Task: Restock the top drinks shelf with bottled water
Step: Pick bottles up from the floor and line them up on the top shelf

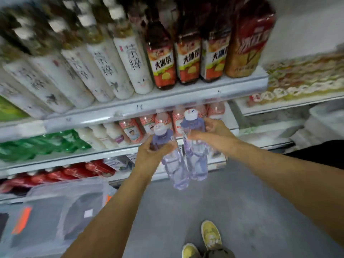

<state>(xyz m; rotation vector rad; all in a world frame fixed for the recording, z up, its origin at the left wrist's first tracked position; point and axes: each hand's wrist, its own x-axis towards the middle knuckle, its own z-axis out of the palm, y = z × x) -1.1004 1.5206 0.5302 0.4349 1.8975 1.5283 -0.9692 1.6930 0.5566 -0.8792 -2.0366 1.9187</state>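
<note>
Holds two water bottles, one per hand, mid-air at the centre of the view, in front of the lower shelves and just under the shelf lip (149, 107) at 12 o'clock; neither on any shelf yet. Wraps the curled fingers of the left hand (152, 153) round the shoulder of the left water bottle (176, 170), thumb across the near side; grips the right water bottle (197, 164) near its neck with the right hand (212, 130), slightly higher and toward 1 o'clock, fingers closed round it, not spread. Carries both caps up, bodies dangling toward 6 o'clock, almost touching; probably grips high for setting down base first, and takes a pair to halve the trips.

Faces a packed row at 12 o'clock: three brown tea bottles (188, 60); one large red-labelled bottle (247, 40) at 1 o'clock; white-labelled bottles (111, 67) out to 10 o'clock, at least five, the rest lost in blur. Shows no gap there; likely calls for a reach higher or further along. Behind the hands, pink bottles (132, 130), count unsure; at 9 o'clock, one green pack (37, 146); at 8 o'clock, one clear crate (65, 202), perhaps the supply; at 6 o'clock, two yellow shoes (211, 233).
</note>
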